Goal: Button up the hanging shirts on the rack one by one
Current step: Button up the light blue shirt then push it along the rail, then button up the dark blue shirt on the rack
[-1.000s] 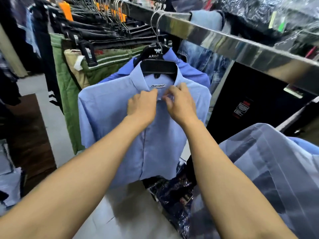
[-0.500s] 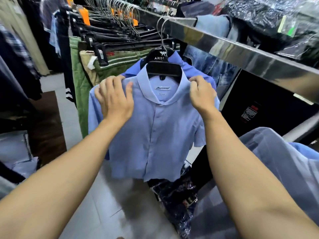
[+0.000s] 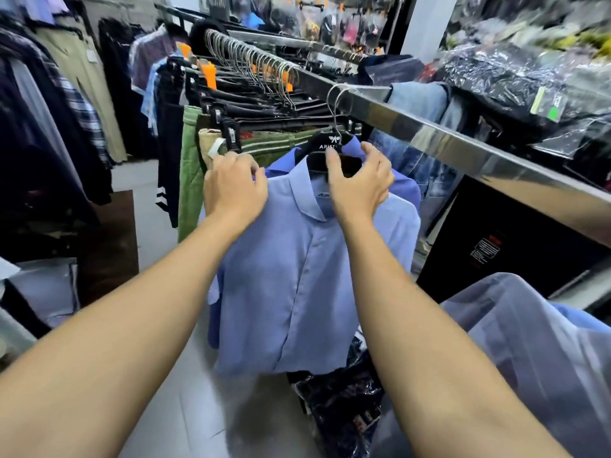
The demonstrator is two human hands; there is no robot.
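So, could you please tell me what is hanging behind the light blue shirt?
A darker blue shirt on its own black hanger hangs directly behind the light blue shirt. Only its collar and shoulders show; the front is covered, so its buttons cannot be seen.
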